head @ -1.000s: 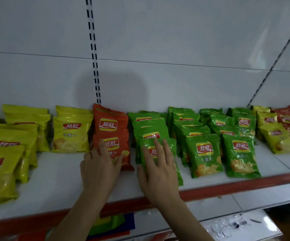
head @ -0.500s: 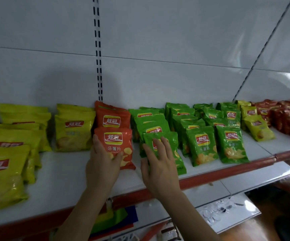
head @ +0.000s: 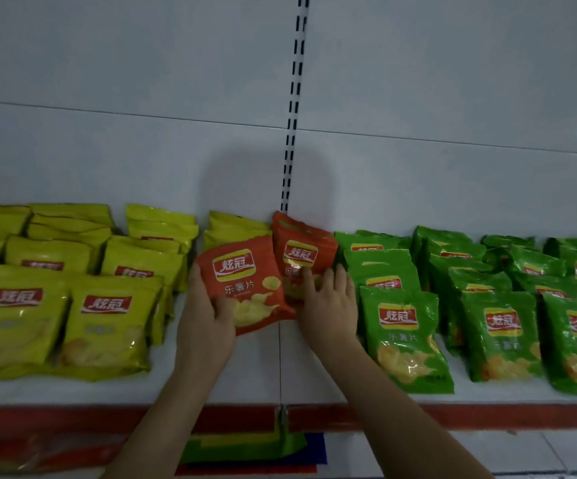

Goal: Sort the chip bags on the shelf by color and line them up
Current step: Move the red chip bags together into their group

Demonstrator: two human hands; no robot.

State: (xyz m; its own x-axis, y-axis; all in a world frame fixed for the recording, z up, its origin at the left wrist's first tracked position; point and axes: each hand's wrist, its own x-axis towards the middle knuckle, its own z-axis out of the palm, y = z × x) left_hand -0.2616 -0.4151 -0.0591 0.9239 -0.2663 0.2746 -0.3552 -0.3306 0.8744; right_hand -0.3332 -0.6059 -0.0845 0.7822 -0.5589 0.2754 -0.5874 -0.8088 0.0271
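- Left hand (head: 207, 319) grips the front orange bag (head: 242, 281) by its lower left side, thumb curled over the printed face and fingers behind, tilting the bag so its top leans left.
- Yellow bags (head: 69, 292) fill the shelf (head: 245, 375) to the left of that orange bag, in overlapping rows running from the back wall (head: 142, 150) forward; the rearmost yellow pile sits just behind the orange bag's upper left corner.
- Second orange bag (head: 302, 250) stands upright just right of and behind the front orange bag, against the back wall below the slotted upright (head: 294, 115).
- Right hand (head: 328, 302) rests to the right of the front orange bag, with its fingers spread and nearly straight, touching the lower part of the second orange bag; whether it also touches the front one I cannot tell.
- Green bags (head: 453, 305) stand in overlapping rows to the right of the orange bags, the nearest touching the right wrist.
- Red edging (head: 453, 416) runs along the shelf's front lip below the orange bags.
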